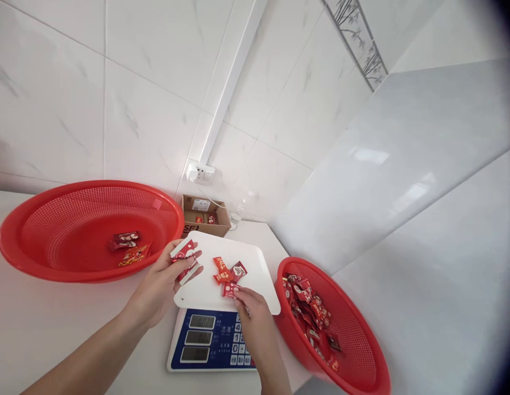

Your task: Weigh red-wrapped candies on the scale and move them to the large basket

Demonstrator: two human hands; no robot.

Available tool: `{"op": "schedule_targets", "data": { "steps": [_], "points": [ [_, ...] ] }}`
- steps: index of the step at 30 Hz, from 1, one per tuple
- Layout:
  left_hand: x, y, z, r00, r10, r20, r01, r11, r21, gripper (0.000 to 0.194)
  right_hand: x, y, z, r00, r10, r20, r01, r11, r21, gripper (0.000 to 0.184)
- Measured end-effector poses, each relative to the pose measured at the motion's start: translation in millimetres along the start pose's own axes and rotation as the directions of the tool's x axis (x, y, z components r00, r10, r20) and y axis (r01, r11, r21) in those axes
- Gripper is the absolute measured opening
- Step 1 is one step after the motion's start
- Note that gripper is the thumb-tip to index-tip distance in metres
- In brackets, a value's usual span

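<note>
My left hand (158,282) grips a red-and-white packet (183,251) over the left edge of the scale's white weighing tray (253,252). On that tray, my right hand (257,318) pinches the corner of a small red snack packet (228,289). Close to its fingertips lie an orange-red packet (222,270) and a dark red packet (239,270). Below the tray shows the scale's blue panel (219,356) with three small displays, too faint to read. Its keypad (237,349) is partly covered by my right wrist.
At left stands a big red basket (45,203) with a few packets (125,240) inside. Another red basket (357,312), at right, holds many packets (306,299). Behind the scale sit a cardboard box (191,227) and a clear bottle (243,206). A socket (202,173) is on the tiled wall.
</note>
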State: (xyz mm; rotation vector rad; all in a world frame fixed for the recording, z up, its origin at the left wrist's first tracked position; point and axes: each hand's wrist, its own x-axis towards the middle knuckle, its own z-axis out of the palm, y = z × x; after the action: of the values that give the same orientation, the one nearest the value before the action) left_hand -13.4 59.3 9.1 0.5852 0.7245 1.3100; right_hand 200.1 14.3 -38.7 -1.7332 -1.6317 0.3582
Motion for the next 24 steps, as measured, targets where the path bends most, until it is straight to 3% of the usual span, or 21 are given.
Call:
{"op": "schedule_targets", "data": {
  "steps": [8, 13, 17, 20, 24],
  "points": [
    [1, -2, -2.3, 0.994, 0.005, 0.108, -0.012, 0.998, 0.066, 0.024, 30, 2, 9, 0.997, -0.048, -0.055, 0.045, 0.998, -0.047, 0.029],
    [-1, -2, -3.6, 0.977, -0.028, 0.211, -0.051, 0.931, 0.361, 0.029, 18, -21, 2, 0.999, 0.020, -0.041, -0.011, 0.978, 0.209, 0.037],
    [-6, -4, -0.5, 0.940, -0.097, 0.326, -0.111, 0.818, 0.564, 0.025, 8, -44, -4, 0.997, 0.064, 0.043, -0.077, 0.896, 0.437, 0.051],
    [-10, -4, 2.9, 0.910, -0.129, 0.395, -0.164, 0.761, 0.628, 0.027, 6, -55, -5, 0.995, 0.025, 0.099, -0.073, 0.849, 0.523, 0.050],
    [-11, -8, 3.9, 0.921, -0.075, 0.382, -0.186, 0.777, 0.602, 0.027, 5, -58, 2, 0.994, 0.014, 0.110, -0.073, 0.830, 0.553, 0.040]
  ]
}}
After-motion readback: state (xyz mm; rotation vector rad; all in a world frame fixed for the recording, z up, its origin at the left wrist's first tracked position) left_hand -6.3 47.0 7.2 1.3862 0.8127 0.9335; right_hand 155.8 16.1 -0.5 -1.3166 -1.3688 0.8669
